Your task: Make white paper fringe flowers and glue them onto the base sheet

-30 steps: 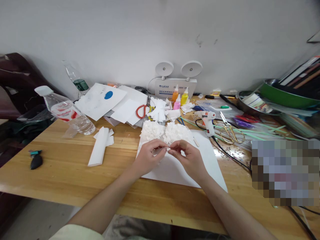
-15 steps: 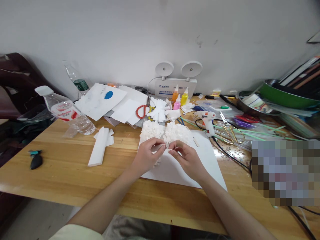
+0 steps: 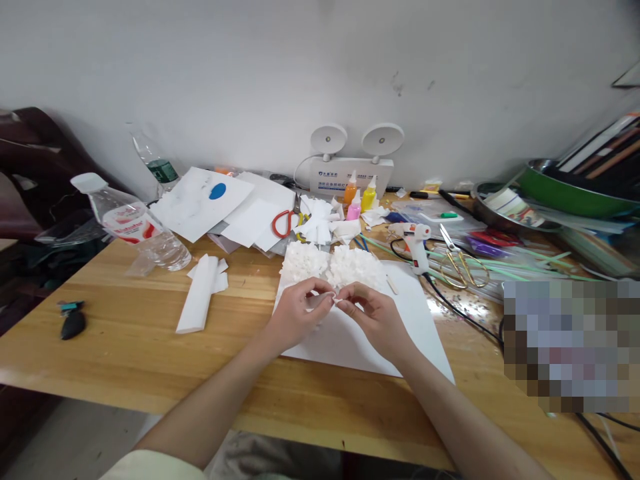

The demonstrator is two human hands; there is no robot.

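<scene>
My left hand (image 3: 296, 313) and my right hand (image 3: 373, 315) meet over a white sheet of paper (image 3: 370, 333) on the wooden table (image 3: 125, 347). Both pinch one small white paper strip (image 3: 332, 298) between thumb and fingertips. Just beyond the fingers lie two fluffy white clusters of cut paper pieces (image 3: 330, 265), resting on the far end of the sheet.
A folded white paper strip (image 3: 199, 293) lies to the left. A water bottle (image 3: 133, 223) lies further left, a glue gun (image 3: 416, 243) and gold scissors (image 3: 463, 260) to the right. Red scissors (image 3: 283, 222), paint bottles (image 3: 360, 193) and loose sheets sit at the back.
Both hands stay at the same spot, with only small shifts of the fingers around the paper strip.
</scene>
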